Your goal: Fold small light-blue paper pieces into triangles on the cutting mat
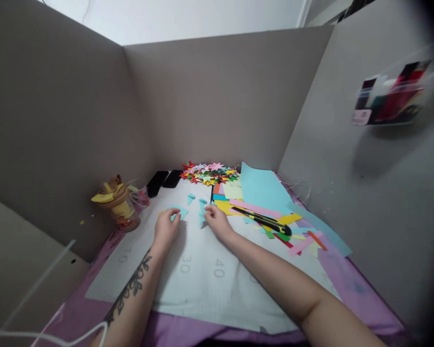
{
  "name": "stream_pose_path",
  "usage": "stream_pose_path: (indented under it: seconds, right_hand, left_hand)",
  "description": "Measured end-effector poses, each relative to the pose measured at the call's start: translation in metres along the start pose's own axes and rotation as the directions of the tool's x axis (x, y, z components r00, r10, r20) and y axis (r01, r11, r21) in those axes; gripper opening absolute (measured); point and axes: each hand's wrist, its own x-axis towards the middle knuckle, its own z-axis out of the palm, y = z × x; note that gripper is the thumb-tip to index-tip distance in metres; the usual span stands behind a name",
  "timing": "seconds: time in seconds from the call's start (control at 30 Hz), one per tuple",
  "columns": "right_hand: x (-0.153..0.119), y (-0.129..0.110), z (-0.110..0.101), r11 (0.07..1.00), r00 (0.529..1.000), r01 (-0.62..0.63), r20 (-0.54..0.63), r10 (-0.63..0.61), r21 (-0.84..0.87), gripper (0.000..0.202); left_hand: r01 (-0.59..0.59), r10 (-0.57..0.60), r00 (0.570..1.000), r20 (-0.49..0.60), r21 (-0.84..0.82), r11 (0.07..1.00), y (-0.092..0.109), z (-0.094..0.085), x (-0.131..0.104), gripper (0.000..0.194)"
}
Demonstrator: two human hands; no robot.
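— What do you get of the left hand (167, 225) from over there?

— I see its thumb and finger closed on a blue piece (183, 212) of paper, about the middle of the white sheet (202, 294).

— And the right hand (218, 220)?

— I have it just to the right, thumb and fingertips drawn together at a blue fold (201, 219). From here I can't tell whether it grips that fold or only touches it.

— Any more folds?

— I make out a small fold (191, 197) a little farther off, between the hands, and one more (202, 201) to the right of it.

— What's at the far end?

— I see a heap of coloured stars (210, 173) near the far wall, two black slabs (172, 179) to its left and a big blue sheet (264, 190) to its right.

— And over on the right?

— A cutter (264, 222) lies across paper strips (255, 208), its blade end pointing left and far. I also see a clear pouch (390, 101) on the right wall.

— The left side?

— I find a cup (121, 208) with yellow paper at its top. Along the near edge, purple cloth (191, 330) shows past the white sheet.
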Motion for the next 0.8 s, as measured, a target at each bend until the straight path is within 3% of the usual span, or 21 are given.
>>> stream_pose_path:
  seconds: [0.13,0.23,0.33,0.47,0.63,0.8]
  right_hand:
    - [0.021,0.000,0.018,0.954,0.996,0.088,0.054,-0.075,-0.286,0.018]
    - [0.027,0.004,0.024,0.843,0.982,0.173,0.149,-0.112,-0.510,0.012]
    - [0.028,0.008,0.024,0.763,0.961,0.257,0.243,-0.135,-0.593,0.014]
    - [0.023,0.008,0.020,0.759,0.953,0.293,0.236,-0.188,-0.581,0.015]
    - [0.009,0.000,0.018,0.742,0.875,0.468,0.367,-0.315,-0.479,0.017]
    - [-0.001,-0.011,0.022,0.700,0.818,0.543,0.482,-0.315,-0.463,0.019]
  left_hand:
    - [-0.204,0.178,0.975,0.134,0.223,0.953,-0.013,0.005,0.016,0.025]
    - [-0.211,0.172,0.968,0.185,0.218,0.953,-0.021,0.012,0.015,0.025]
    - [-0.180,0.143,0.971,0.193,0.187,0.966,-0.026,0.015,0.013,0.027]
    - [-0.170,0.126,0.968,0.215,0.199,0.965,-0.026,0.015,0.013,0.029]
    - [-0.135,0.091,0.978,0.188,0.237,0.962,-0.027,0.017,0.012,0.041]
    - [-0.202,0.165,0.973,0.163,0.242,0.949,-0.029,0.019,0.009,0.047]
